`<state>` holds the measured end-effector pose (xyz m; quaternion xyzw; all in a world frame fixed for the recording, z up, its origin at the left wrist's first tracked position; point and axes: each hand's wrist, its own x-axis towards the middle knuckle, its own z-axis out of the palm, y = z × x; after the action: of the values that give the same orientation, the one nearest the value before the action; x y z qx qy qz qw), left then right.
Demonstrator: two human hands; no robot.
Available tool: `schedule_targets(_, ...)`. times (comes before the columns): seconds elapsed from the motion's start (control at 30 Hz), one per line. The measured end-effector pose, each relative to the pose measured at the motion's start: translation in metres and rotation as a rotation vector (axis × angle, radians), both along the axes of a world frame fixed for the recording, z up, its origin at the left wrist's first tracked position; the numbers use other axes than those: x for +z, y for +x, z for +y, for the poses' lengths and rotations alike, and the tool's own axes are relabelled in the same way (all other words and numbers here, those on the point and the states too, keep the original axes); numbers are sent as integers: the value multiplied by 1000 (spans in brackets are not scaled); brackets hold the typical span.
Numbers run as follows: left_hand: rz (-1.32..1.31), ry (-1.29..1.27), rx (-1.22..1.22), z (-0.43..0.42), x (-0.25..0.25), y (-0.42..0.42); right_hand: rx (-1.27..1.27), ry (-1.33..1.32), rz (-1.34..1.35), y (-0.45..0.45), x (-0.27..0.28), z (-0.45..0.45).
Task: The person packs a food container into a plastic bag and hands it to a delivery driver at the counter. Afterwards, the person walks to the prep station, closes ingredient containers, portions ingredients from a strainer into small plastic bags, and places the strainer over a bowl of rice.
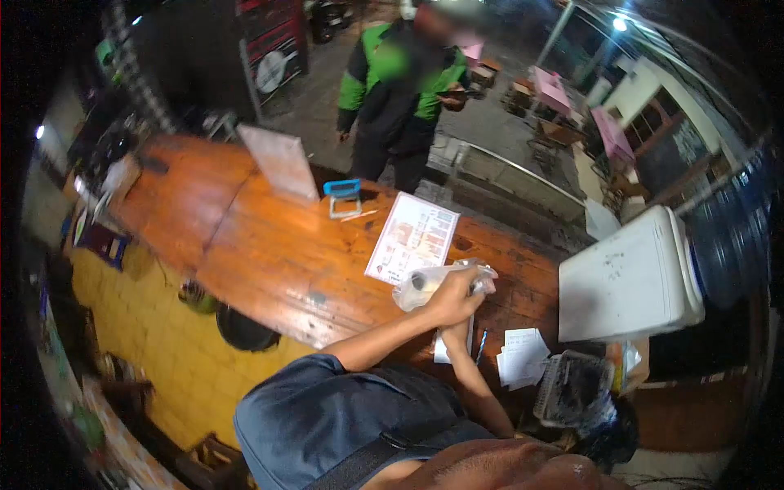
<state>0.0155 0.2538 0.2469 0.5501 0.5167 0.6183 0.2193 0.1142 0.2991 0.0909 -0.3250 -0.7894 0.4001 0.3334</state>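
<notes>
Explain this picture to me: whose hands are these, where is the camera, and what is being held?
There is no machine here, just a person with bare hands. The single picture comes from a camera on their head, looking down. The left hand grips a clear plastic bag; the right hand is just below it, its fingers mostly hidden. On the wooden counter lie a printed sheet, paper slips and a pen-like stick, with a white box to the right. Someone in a green-and-black jacket stands across it.
</notes>
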Motion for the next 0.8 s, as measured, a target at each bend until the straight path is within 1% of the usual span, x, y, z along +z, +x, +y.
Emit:
schedule_targets(0.07,-68,-98,20,5,15,-18,-77,32,-2,-26,16,15)
schedule_targets(0.1,3,-30,62,15,7,-30,-104,14,-40,-39,26,22)
schedule_targets(0.13,14,-29,88,23,8,-41,-125,-3,-79,-51,34,30)
schedule_targets(0.2,-41,-228,95,26,38,-62,-232,-69,-309,-76,32,49)
schedule_targets(0.23,-32,-218,84,31,37,-71,-272,-114,-181,-92,65,45)
schedule_targets(0.27,-23,-227,117,39,32,-82,-276,-104,-169,-103,65,49)
schedule_targets(0.33,-9,-223,166,53,27,-103,-241,-35,71,-126,63,59)
schedule_targets(0.37,6,-178,209,57,24,-111,-201,58,126,-138,63,66)
schedule_targets(0.4,17,-133,256,63,19,-119,-184,67,129,-147,45,77)
schedule_targets(0.47,-1,-119,315,78,-11,-141,-190,189,-150,-156,-20,97)
schedule_targets(0.5,5,-190,328,80,-22,-150,-169,194,-159,-156,-33,93)
schedule_targets(0.53,8,-255,339,82,-30,-158,-176,85,-188,-155,-43,91)
schedule_targets(0.57,-43,-244,314,79,-37,-163,-187,-21,-221,-154,-46,90)
schedule_targets(0.6,-60,-236,328,76,-44,-165,-171,-8,-234,-153,-49,90)
schedule_targets(0.67,9,-12,428,64,-41,-163,-187,-46,-189,-146,-52,87)
schedule_targets(0.7,-28,-202,378,55,-34,-164,-177,28,-156,-142,-59,90)
schedule_targets(0.73,-43,-206,389,54,-39,-165,-165,28,-170,-139,-54,92)
schedule_targets(0.8,111,-57,464,50,-50,-165,-96,-135,-195,-134,-39,94)
